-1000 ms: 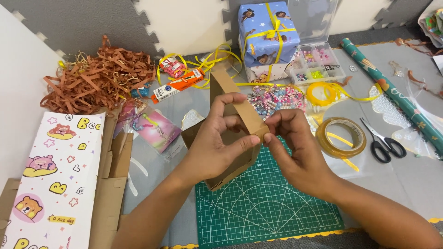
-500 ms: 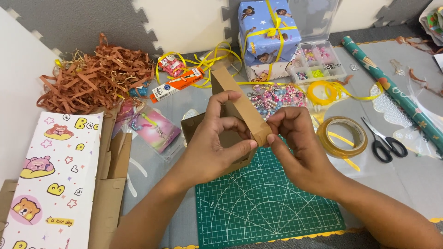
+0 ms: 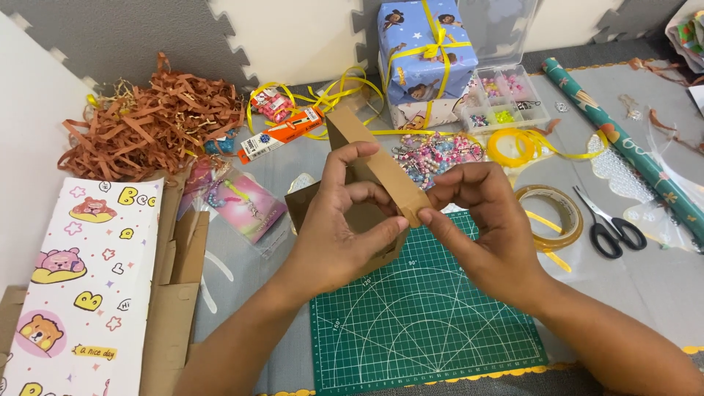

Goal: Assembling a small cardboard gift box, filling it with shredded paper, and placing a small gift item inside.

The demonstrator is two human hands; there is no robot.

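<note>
A small brown cardboard box (image 3: 364, 154) is held up above the far edge of a green cutting mat (image 3: 418, 323). My left hand (image 3: 345, 227) wraps around the box from the left, thumb on its near side and fingers over the folded flap. My right hand (image 3: 484, 220) pinches the flap's right corner between thumb and forefinger. The box's inside is mostly hidden behind my fingers.
Brown paper shreds (image 3: 147, 125) lie far left, a gift box wrapped in blue paper with yellow ribbon (image 3: 425, 51) at the back. A tape roll (image 3: 554, 213), scissors (image 3: 609, 227) and a rolled wrapping paper (image 3: 631, 150) sit right. A cartoon-printed white sheet (image 3: 81, 286) and flat cardboard (image 3: 176, 293) lie left.
The camera view has shifted slightly. Both hands keep hold of the cardboard box, and the fingers have moved along the flap, pressing it down toward the box.
</note>
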